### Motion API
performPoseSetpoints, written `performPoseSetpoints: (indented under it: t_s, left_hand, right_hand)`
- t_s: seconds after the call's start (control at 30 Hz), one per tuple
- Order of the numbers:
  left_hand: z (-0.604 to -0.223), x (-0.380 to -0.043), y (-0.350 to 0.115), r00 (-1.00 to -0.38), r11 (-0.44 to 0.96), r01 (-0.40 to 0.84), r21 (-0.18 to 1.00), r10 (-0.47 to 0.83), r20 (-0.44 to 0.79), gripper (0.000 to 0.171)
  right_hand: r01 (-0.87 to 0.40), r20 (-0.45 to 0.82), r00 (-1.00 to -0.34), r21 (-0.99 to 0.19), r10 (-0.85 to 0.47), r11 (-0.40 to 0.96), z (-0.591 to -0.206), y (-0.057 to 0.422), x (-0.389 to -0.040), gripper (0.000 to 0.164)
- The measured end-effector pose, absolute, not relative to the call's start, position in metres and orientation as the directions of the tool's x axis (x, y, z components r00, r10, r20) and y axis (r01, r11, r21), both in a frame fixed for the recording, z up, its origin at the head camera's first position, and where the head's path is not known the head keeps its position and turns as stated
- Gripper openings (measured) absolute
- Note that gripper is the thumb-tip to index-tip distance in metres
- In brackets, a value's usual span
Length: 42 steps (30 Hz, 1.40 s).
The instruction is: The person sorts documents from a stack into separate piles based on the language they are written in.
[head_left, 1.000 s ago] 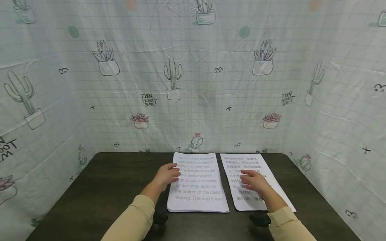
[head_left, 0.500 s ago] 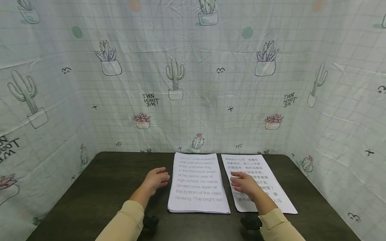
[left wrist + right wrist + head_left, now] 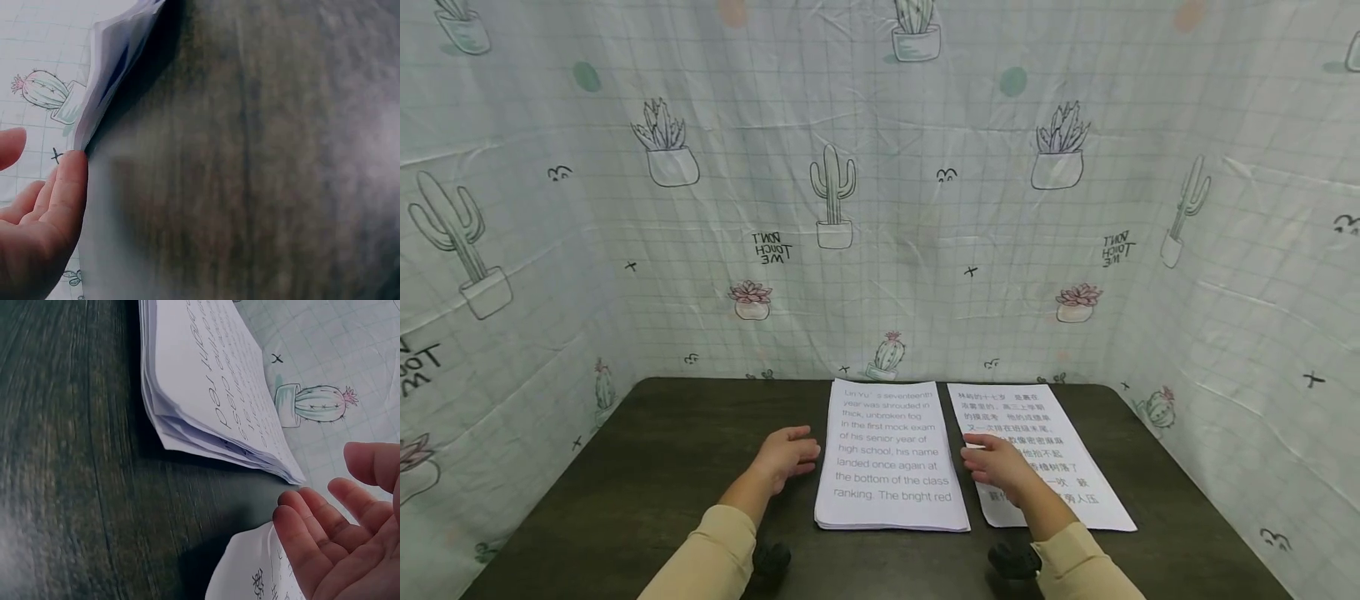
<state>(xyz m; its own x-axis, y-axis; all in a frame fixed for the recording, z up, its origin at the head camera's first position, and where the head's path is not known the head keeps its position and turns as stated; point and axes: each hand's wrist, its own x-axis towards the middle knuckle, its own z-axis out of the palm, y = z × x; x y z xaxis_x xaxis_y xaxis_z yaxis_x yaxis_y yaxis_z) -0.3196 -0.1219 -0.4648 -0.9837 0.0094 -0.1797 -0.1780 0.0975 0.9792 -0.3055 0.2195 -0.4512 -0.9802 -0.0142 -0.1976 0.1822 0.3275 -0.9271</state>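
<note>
A stack of white sheets (image 3: 891,458) printed with large English text lies in the middle of the dark table. To its right is a white sheet (image 3: 1078,446) with Chinese characters. Just left of the stack, my left hand (image 3: 781,457) is held with fingers extended toward its side edge; in the left wrist view the fingertips are right at the paper edge (image 3: 112,75). My right hand (image 3: 1000,468) hovers over the left part of the Chinese sheet, fingers pointing at the stack's right edge, thumb apart. Neither hand holds anything. The right hand covers some of the characters.
The dark wood-grain table (image 3: 647,492) extends around the papers. A pale cloth curtain (image 3: 880,208) printed with cacti encloses the back and both sides. Dark wrist-worn devices (image 3: 1013,560) hang beneath the sleeves, close over the table.
My left hand has moved left, off the English stack to beside it. My right hand has shifted left across the Chinese sheet toward the stack. The papers lie in the same place.
</note>
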Motion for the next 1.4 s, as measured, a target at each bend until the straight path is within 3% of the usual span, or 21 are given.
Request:
performPoseSetpoints:
  t_s: [0.63, 1.4]
  left_hand:
    - [-0.472, -0.31, -0.115, -0.977, 0.159, -0.207, 0.965, 0.015, -0.212, 0.054]
    - [-0.475, -0.305, -0.101, -0.974, 0.288, -0.225, 0.931, -0.043, -0.222, 0.034]
  right_hand:
    - [0.2, -0.224, -0.975, -0.892, -0.012, 0.407, -0.46, 0.212, -0.301, 0.045]
    - [0.19, -0.222, -0.974, -0.901, -0.038, 0.389, -0.465, 0.206, -0.294, 0.044]
